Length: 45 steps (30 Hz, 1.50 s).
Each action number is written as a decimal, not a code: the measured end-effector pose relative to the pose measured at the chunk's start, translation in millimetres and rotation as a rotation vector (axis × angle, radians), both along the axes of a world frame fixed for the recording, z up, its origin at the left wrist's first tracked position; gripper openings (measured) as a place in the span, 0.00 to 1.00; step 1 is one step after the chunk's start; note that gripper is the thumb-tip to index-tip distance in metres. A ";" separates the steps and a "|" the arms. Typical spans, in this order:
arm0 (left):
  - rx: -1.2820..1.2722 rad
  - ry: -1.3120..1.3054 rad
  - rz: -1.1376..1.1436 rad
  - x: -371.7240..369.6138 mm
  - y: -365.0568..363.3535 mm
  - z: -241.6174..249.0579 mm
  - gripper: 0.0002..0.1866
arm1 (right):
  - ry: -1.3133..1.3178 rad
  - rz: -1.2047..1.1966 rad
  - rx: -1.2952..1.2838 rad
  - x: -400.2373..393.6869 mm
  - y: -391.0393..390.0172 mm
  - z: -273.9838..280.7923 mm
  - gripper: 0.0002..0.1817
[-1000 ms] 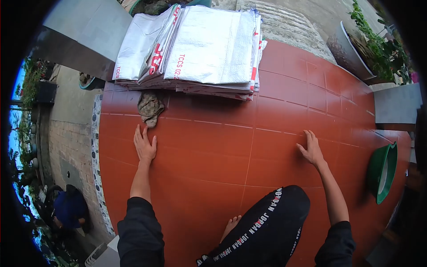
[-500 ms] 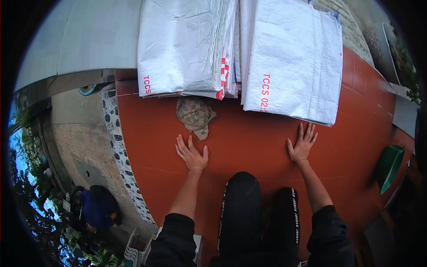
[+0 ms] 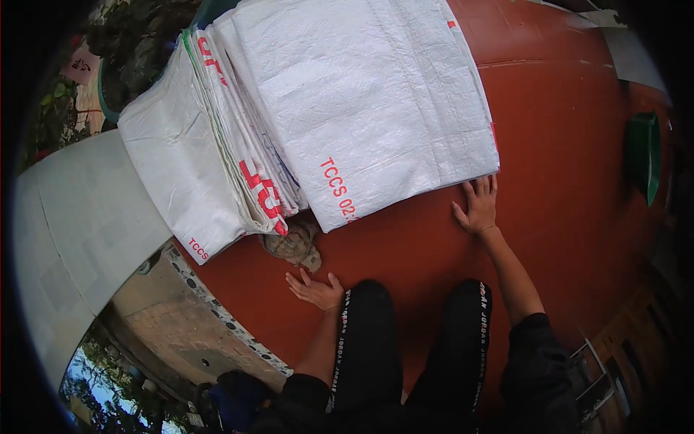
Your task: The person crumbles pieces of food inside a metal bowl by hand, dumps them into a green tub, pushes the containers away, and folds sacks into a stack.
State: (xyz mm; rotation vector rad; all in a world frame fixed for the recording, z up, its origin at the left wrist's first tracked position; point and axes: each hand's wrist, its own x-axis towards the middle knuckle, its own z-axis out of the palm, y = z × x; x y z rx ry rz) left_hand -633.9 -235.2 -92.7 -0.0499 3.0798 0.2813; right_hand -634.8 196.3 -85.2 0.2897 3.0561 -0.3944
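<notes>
My left hand (image 3: 316,291) is open, fingers spread, low over or on the red floor (image 3: 405,239). Just beyond its fingertips lies a crumpled camouflage cloth, perhaps a cap (image 3: 293,246), partly hidden under the edge of the sacks. My right hand (image 3: 478,206) is open too, with its fingertips at the near edge of the right stack of folded white woven sacks (image 3: 376,101). Red lettering marks that stack's corner. Against its left side leans a second stack of folded white sacks (image 3: 170,152), its layered edges showing red print. Neither hand holds anything.
A green basin (image 3: 641,155) stands on the right. On the left are a pale tiled surface (image 3: 79,217) and a pebble-patterned edge (image 3: 231,318) above a lower paved area (image 3: 170,318). Someone in dark blue (image 3: 242,401) is below. My knees (image 3: 369,311) rest on the red floor.
My view has turned, so the sacks and floor appear tilted, with the stacks further left. My right hand stays by the stack's edge; my left stays near the camouflage cloth. Both remain open.
</notes>
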 end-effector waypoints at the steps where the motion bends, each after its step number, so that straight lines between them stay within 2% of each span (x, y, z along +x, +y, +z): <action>1: -0.044 0.036 -0.004 2.2 -2.7 -6.5 0.42 | 0.029 -0.014 -0.010 -1.2 -2.5 7.2 0.34; 6: -0.144 0.202 -0.051 -10.0 1.8 -2.2 0.43 | 0.128 -0.086 -0.065 0.9 -3.7 17.1 0.33; 8: 0.025 -0.163 0.232 -39.9 -12.3 18.9 0.39 | 0.179 -0.123 -0.040 5.9 -0.1 12.9 0.32; 10: 0.820 0.052 0.494 -93.8 -81.2 -11.7 0.40 | 0.224 -0.221 -0.193 6.9 0.5 5.7 0.32; 11: 1.035 0.170 0.771 -124.8 -81.0 12.8 0.47 | 0.234 -0.405 -0.459 0.3 -3.3 5.9 0.37; 12: 1.350 0.113 0.924 -159.3 -108.4 20.6 0.53 | 0.259 -0.576 -0.713 -12.9 -3.6 10.4 0.43; 14: 1.752 -0.413 0.449 -208.8 -127.3 57.6 0.59 | 0.440 -0.705 -1.448 -44.8 -17.0 29.5 0.63; 16: 1.690 -0.624 0.205 -233.6 -87.0 103.9 0.62 | 0.420 -0.746 -1.642 -80.7 -35.6 43.0 0.64; 17: 1.693 -0.548 0.208 -250.5 -85.5 102.7 0.56 | 0.478 -0.838 -1.668 -100.4 -47.2 50.4 0.63; 18: 1.690 -0.552 0.189 -260.7 -83.0 102.2 0.56 | 0.523 -0.923 -1.693 -111.7 -56.2 53.8 0.62; 19: 1.545 -0.601 0.293 -265.6 -85.8 99.3 0.54 | 0.534 -0.912 -1.698 -114.0 -63.1 42.7 0.62; 20: 1.404 -0.643 0.385 -269.0 -90.7 96.5 0.53 | 0.586 -0.959 -1.721 -117.0 -69.1 32.9 0.58; 21: 1.437 -0.763 0.381 -269.4 -94.4 94.0 0.50 | 0.648 -1.015 -1.733 -112.8 -66.3 36.4 0.54; 22: 1.398 -0.770 0.372 -270.8 -96.2 91.6 0.42 | 0.618 -1.055 -1.866 -107.6 -74.8 45.5 0.38; 24: 1.385 -0.817 0.240 -283.9 -103.0 72.9 0.36 | 0.747 -0.914 -1.807 -129.6 -72.3 4.3 0.28; 26: 1.425 -0.673 0.250 -289.3 -103.0 49.6 0.30 | 0.801 -0.880 -1.975 -137.0 -77.6 -8.2 0.19; 27: 1.471 -0.733 0.276 -290.4 -103.0 45.6 0.25 | 0.714 -0.926 -2.011 -135.3 -79.5 -7.3 0.19; 28: 1.472 -0.737 0.271 -298.1 -104.6 38.8 0.25 | 0.720 -0.927 -2.008 -134.2 -80.2 -6.2 0.19; 30: 1.459 -0.788 0.350 -311.7 -117.3 25.5 0.21 | 0.633 -1.103 -1.833 -135.1 -87.8 -11.1 0.19; 32: 1.426 -0.716 0.391 -306.5 -108.3 30.2 0.18 | 0.637 -1.148 -1.774 -144.6 -86.2 -27.8 0.22; 34: 1.354 -0.801 0.170 -301.7 -100.2 37.8 0.17 | 0.686 -1.148 -1.684 -135.9 -89.1 -16.6 0.19; 35: 1.350 -0.759 0.182 -295.8 -95.1 41.5 0.15 | 0.706 -1.010 -1.918 -131.4 -88.4 -7.9 0.17; 36: 1.335 -0.801 0.105 -304.8 -100.1 33.3 0.14 | 0.726 -0.994 -1.901 -129.5 -89.1 -1.1 0.17; 39: 1.447 -0.689 0.093 -299.1 -102.9 12.4 0.10 | 0.739 -0.995 -1.813 -119.6 -98.7 14.0 0.15; 40: 1.401 -0.776 0.015 -307.5 -113.1 8.9 0.08 | 0.779 -1.037 -1.753 -119.3 -100.8 14.9 0.13; 42: 1.431 -0.697 0.094 -312.2 -110.4 -4.3 0.06 | 0.825 -1.088 -1.698 -113.9 -102.9 7.6 0.12; 44: 1.423 -0.707 0.100 -319.3 -109.6 -1.0 0.06 | 0.896 -0.914 -1.798 -100.8 -103.5 2.4 0.09; 45: 1.328 -0.769 0.017 -324.6 -113.2 1.4 0.06 | 0.959 -0.864 -1.816 -90.0 -106.8 7.5 0.08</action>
